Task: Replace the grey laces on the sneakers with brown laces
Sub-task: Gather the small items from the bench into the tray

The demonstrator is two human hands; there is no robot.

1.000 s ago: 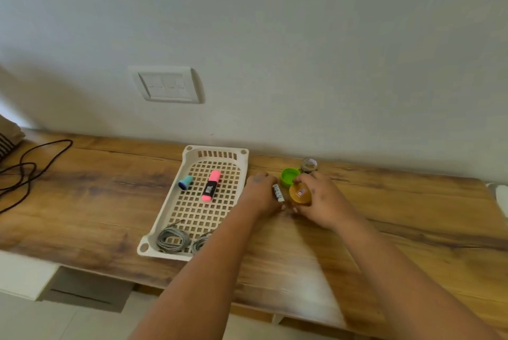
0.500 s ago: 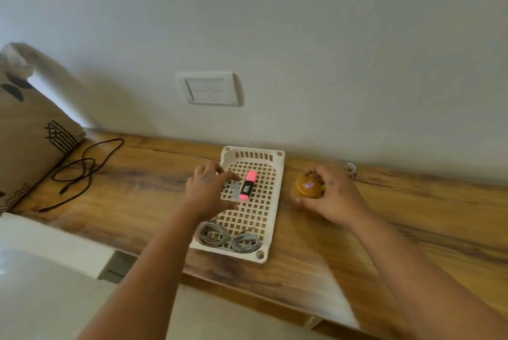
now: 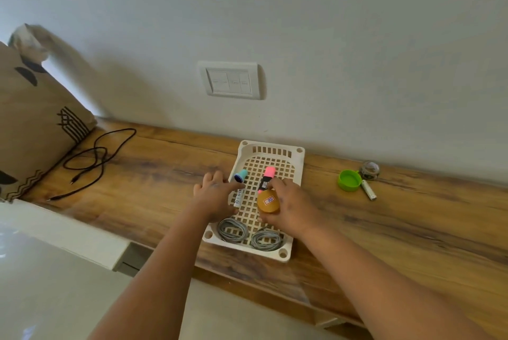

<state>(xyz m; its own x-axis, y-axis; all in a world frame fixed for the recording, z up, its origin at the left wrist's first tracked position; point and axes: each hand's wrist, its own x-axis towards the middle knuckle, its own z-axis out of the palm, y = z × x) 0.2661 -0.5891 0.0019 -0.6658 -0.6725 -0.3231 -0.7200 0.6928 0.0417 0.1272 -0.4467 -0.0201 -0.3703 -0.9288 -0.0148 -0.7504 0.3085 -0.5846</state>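
Two coils of grey laces (image 3: 232,229) (image 3: 266,240) lie at the near end of a white lattice tray (image 3: 270,151) on the wooden shelf. My left hand (image 3: 213,196) is at the tray's left rim, its fingertips on a white marker (image 3: 238,198) that lies in the tray. My right hand (image 3: 292,209) is over the tray's middle and grips a round orange container (image 3: 268,202) with a sticker on top. No sneakers or brown laces are in view.
A pink highlighter (image 3: 266,178) and a teal-capped item (image 3: 241,175) lie in the tray. A green cap (image 3: 349,180), a small white tube (image 3: 368,189) and a small jar (image 3: 369,169) sit to the right. A black cable (image 3: 90,158) and a paper bag (image 3: 35,119) are at the left.
My left hand carried the white marker from the shelf into the tray. My right hand brought the orange container from the shelf to above the tray. The view has shifted left.
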